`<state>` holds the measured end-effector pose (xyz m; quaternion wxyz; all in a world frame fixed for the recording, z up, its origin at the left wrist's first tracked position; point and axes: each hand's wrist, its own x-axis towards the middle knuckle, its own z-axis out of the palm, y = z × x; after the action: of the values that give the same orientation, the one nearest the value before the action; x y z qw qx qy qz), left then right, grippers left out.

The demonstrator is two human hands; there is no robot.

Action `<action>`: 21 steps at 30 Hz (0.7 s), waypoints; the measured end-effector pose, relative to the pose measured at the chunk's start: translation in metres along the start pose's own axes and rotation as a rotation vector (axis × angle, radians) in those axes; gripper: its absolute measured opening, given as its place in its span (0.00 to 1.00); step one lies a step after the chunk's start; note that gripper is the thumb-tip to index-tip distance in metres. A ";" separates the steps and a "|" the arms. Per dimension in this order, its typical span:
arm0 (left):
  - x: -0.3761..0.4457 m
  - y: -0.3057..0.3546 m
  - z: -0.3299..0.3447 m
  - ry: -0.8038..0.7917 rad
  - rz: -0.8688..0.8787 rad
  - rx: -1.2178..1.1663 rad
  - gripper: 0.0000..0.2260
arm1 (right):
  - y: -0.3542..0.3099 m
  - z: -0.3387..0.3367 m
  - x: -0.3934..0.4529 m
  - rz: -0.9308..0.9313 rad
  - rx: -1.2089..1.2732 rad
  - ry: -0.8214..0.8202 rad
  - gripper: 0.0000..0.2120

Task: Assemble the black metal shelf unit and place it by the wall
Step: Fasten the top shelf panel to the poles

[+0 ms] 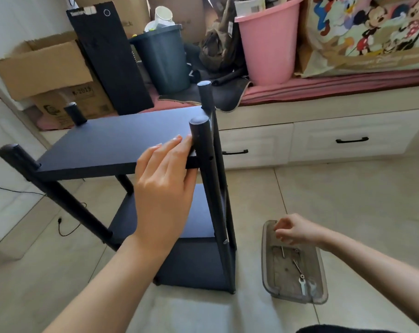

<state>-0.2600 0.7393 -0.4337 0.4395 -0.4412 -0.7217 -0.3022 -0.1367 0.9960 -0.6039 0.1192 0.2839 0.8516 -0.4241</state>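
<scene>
The black metal shelf unit (122, 143) is standing upright on the tiled floor (347, 200), just in front of a low white drawer cabinet (347, 131) with black handles. Its top shelf board is sitting between four round posts, and two lower boards are showing beneath it.

The left hand (163, 186) is resting over the near edge of the top board, right beside the near right post (205, 164). Its fingers (175, 143) are lying straight and pressed close together on the board's top, their tips touching or almost touching the post (the thumb is hidden under the edge, so whether it is gripping cannot be told).

The right hand (293, 230) is reaching down into a clear plastic tray (323, 292) lying on the floor to the right of the shelf. Its fingers are curling together in a pinch at the tray's far end; whatever they are pinching is too small and blurred to make out. A small silver wrench (302, 286) and a thin metal key are lying in the tray, apart from the hand.

Behind the shelf, on a pink-cushioned ledge, a loose black board (110, 61) is leaning against cardboard boxes (45, 68), beside a dark bin (163, 58) and a pink bucket (268, 46). A cartoon-printed bag (371, 32) is sitting at the far right.
</scene>
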 end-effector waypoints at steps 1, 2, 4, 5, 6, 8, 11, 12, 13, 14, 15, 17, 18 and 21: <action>0.000 0.002 0.001 0.011 0.003 0.009 0.15 | 0.014 0.007 0.010 0.046 0.008 -0.006 0.09; 0.001 0.005 0.003 0.022 0.002 0.017 0.14 | 0.027 0.013 0.019 0.085 0.000 -0.011 0.08; 0.001 0.010 0.005 0.032 -0.011 0.029 0.13 | 0.050 0.028 0.037 0.138 -0.040 -0.019 0.09; 0.000 0.012 0.006 0.032 -0.020 0.029 0.13 | 0.059 0.036 0.045 0.159 -0.059 -0.033 0.10; 0.000 0.014 0.008 0.027 -0.027 0.023 0.13 | 0.068 0.043 0.054 0.177 -0.079 -0.045 0.10; 0.002 0.014 0.009 0.026 -0.027 0.024 0.12 | 0.083 0.054 0.070 0.207 -0.129 -0.072 0.11; 0.001 0.013 0.012 0.025 -0.032 0.044 0.12 | 0.103 0.062 0.090 0.249 -0.207 -0.083 0.09; 0.001 0.013 0.012 0.023 -0.037 0.052 0.12 | 0.110 0.064 0.097 0.259 -0.222 -0.083 0.09; 0.000 0.013 0.013 0.018 -0.039 0.059 0.13 | 0.117 0.067 0.103 0.270 -0.231 -0.089 0.09; 0.000 0.013 0.013 0.010 -0.040 0.063 0.12 | 0.122 0.069 0.109 0.285 -0.240 -0.090 0.11; -0.001 0.012 0.014 0.002 -0.041 0.069 0.12 | 0.127 0.072 0.114 0.300 -0.248 -0.090 0.10; -0.002 0.012 0.014 0.000 -0.043 0.081 0.12 | 0.134 0.079 0.125 0.303 -0.259 -0.077 0.10; -0.002 0.012 0.014 0.007 -0.039 0.085 0.12 | 0.136 0.082 0.130 0.305 -0.269 -0.064 0.11; -0.003 0.013 0.016 0.012 -0.059 0.096 0.13 | 0.138 0.092 0.138 0.321 -0.292 -0.052 0.10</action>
<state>-0.2533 0.7569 -0.4431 0.4553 -0.3965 -0.7455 -0.2825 -0.1718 1.0422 -0.8120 0.2470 0.3846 0.8445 -0.2789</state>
